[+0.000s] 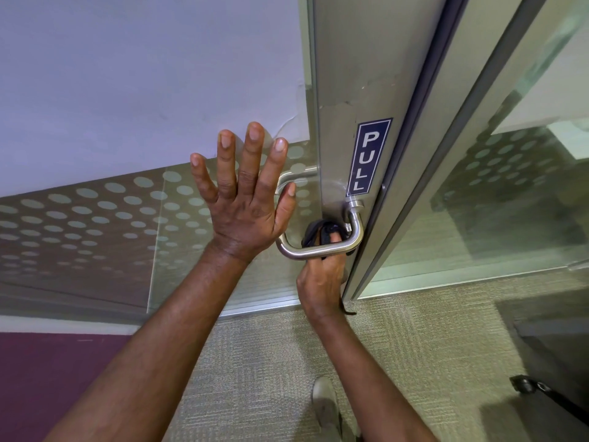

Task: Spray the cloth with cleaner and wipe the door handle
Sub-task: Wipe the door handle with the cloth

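Observation:
A brushed-steel door handle [322,252] curves out from the metal door frame below a blue PULL sign [369,157]. My right hand [320,282] reaches up from below the handle and is shut on a dark cloth [317,232], which is bunched between the handle's bar and the frame. My left hand [245,199] is flat against the glass door, fingers spread, just left of the handle and holding nothing. No spray bottle is in view.
The glass door [95,218] carries a band of frosted dots. A second glass panel [494,202] stands to the right of the metal frame [350,74]. Grey carpet [255,362] lies below, with my shoe [325,403] on it and a dark object [526,386] at lower right.

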A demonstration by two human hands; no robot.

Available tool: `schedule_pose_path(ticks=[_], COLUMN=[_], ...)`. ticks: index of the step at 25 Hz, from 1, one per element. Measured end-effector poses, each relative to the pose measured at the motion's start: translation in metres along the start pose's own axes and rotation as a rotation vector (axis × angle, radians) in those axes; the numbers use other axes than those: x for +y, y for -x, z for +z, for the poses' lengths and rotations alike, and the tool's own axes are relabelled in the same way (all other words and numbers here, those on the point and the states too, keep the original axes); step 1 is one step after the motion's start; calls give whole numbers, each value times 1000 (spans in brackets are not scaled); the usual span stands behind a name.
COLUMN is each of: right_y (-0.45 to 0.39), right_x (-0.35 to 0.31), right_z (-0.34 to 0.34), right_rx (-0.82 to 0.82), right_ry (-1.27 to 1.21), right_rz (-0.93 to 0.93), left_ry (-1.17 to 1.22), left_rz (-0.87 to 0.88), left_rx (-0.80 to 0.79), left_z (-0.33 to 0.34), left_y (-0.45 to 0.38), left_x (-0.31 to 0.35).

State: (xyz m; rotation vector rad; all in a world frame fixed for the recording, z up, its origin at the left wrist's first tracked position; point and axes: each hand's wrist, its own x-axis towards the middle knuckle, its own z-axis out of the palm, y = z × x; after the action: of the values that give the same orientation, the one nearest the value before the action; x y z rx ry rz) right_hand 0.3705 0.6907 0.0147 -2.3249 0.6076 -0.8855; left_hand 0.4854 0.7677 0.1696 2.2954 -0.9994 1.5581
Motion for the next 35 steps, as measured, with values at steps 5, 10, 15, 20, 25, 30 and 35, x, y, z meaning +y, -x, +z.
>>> schedule_pose_path(ticks=[5,10,15,20,25,30,35], right_y=[-22,15,39,44,6,-3,-8], right_x=[-13,25,42,28,32,24,15], right_z=[-4,17,26,22,17,-2,-29], right_rx=[115,-16,-254,-237,-10,19,67], right_ry=[-113,22,-68,-406,-642,-634,-584], right_rz=[-38,27,189,599,1090,1040,872], left_ry=[4,4,5,9,-1,-7,-8], left_rz=[10,12,12,-2,-18,-24,-18], left_rx=[1,6,2,-21,-12,-9,-4], left_z=[-1,-2,-4,-9,-8,-10,-12], left_y=[-1,-2,-3,-6,-5,-6,-8], left_x=[0,1,1,1,1,2,1])
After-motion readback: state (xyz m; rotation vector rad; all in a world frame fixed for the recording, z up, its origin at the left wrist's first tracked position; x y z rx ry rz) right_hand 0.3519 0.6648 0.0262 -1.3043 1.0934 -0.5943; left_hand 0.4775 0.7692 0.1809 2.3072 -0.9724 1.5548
